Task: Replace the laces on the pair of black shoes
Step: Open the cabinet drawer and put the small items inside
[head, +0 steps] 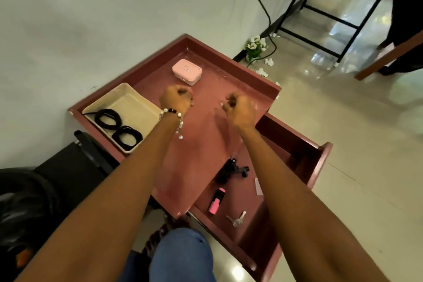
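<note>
Two coils of black laces (118, 126) are lying in a cream tray (128, 101) at left of centre, the coils touching. No shoes are being shown anywhere in the frame.

Judged handling: laces are light, limp, likely to spring loose once a coil is lifted. Best taken by pinching across a whole coil, or by a free end if one can be found; the ends are not being made out here.

Both arms are being held out over the maroon table (201, 121). Left hand (176, 98), wearing a bead bracelet (172, 112), is being curled into a fist; nothing is seen in it. Right hand (238, 107) is likewise being curled, empty as far as can be told. Both are well apart from the tray.

A pink case (187, 71) is sitting beyond the hands. Lower right, an open drawer (318, 160) is holding a black clip (232, 170), a pink highlighter (216, 200) and keys (237, 220).
</note>
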{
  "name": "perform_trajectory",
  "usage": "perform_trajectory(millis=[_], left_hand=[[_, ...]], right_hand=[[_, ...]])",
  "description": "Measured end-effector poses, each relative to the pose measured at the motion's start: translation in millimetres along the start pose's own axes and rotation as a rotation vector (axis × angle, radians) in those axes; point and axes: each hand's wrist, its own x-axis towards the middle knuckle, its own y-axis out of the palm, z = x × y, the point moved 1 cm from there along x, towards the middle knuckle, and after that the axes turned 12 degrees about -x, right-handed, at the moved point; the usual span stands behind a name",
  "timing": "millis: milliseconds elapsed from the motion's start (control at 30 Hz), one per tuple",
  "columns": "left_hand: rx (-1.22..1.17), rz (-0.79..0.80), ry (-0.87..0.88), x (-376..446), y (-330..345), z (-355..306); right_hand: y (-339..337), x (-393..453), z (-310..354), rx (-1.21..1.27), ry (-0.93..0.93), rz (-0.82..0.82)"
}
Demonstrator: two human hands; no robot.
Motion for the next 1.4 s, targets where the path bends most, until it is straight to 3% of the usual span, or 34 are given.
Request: perform_trajectory(millis=[133, 267, 433, 600, 800, 1033, 1133, 1400], left_hand=[[-0.018, -0.145, 0.009, 62, -27, 5], [-0.008, -0.234, 0.031, 103, -44, 12], [0.008, -0.248, 0.053, 110, -53, 15], [-0.028, -0.219, 0.062, 79, -47, 0], [-0.084, -0.186, 0.054, 31, -27, -2], [-0.17, -0.023, -0.015, -39, 25, 27], [-0.203, 0.047, -0.023, -74, 47, 37], [-0.144, 0.176, -0.01, -134, 84, 75]], right_hand=[[38, 45, 30, -0.141, -0.061, 0.111], [74, 87, 60, -0.234, -0.193, 0.076], [105, 112, 73, -0.438, -0.21, 0.001], [85, 93, 60, -0.242, -0.142, -0.065], [6, 18, 13, 0.001, 0.028, -0.149], [-44, -51, -102, -0.148, 0.379, -0.181], [-37, -65, -142, -0.211, 0.464, -0.089], [2, -62, -195, -0.424, 0.455, 0.142]])
